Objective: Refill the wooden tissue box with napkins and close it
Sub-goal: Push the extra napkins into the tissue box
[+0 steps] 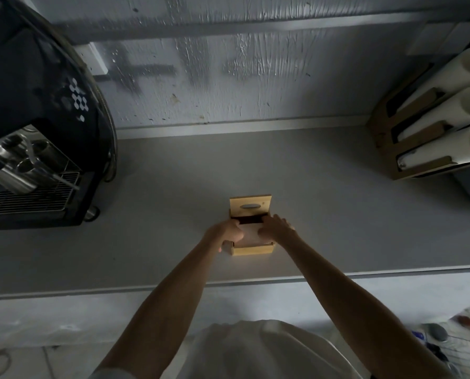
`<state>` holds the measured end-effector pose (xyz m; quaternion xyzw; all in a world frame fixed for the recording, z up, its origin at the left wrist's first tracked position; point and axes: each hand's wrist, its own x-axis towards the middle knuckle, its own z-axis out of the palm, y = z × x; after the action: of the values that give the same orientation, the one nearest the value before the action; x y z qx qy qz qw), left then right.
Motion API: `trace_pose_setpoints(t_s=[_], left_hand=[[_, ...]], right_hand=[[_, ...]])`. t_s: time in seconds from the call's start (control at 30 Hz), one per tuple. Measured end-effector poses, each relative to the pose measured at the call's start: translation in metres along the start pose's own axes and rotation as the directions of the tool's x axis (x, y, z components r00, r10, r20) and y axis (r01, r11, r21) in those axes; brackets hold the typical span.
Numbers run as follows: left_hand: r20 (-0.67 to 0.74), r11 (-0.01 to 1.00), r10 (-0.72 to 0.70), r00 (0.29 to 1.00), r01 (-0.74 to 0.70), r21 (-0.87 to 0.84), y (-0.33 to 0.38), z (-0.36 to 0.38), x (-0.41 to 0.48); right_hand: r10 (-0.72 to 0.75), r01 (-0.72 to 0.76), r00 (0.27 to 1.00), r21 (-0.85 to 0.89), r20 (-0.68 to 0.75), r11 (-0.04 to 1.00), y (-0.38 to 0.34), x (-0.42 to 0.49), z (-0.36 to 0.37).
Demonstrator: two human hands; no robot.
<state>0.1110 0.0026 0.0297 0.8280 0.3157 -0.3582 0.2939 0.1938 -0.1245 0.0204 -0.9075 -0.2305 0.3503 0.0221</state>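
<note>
Espresso machine (37, 127), cup dispenser (430, 127), grey counter (173, 214)

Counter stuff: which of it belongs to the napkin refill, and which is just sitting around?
In the job:
wooden tissue box, lid open
napkins
left hand, right hand

Lying about:
coffee machine
cup dispenser
wire basket

Both hands (229, 231) (276, 228) press napkins (251, 232) into open wooden box (253, 248).
</note>
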Motion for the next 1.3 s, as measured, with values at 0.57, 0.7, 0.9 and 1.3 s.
trace_pose_setpoints(t_s=[0.57,0.7,0.9,1.3], left_hand=[[0.019,0.999,0.038,0.999,-0.037,-0.026,-0.001,0.003,0.005],[0.01,0.997,0.065,0.998,-0.064,-0.052,-0.004,0.005,0.005],[0.001,0.992,0.081,0.997,-0.08,-0.096,-0.006,0.006,0.004],[-0.102,0.994,0.091,0.991,-0.097,-0.059,-0.005,0.013,0.004]], right_hand=[[-0.004,0.004,1.0,0.002,0.01,1.0,-0.001,0.018,0.009],[-0.024,0.024,0.999,-0.002,-0.028,1.0,-0.001,0.022,0.01],[-0.056,0.057,0.997,0.006,-0.048,0.998,0.001,0.031,0.018],[-0.029,0.031,0.995,0.023,-0.092,0.999,0.003,0.023,0.019]])
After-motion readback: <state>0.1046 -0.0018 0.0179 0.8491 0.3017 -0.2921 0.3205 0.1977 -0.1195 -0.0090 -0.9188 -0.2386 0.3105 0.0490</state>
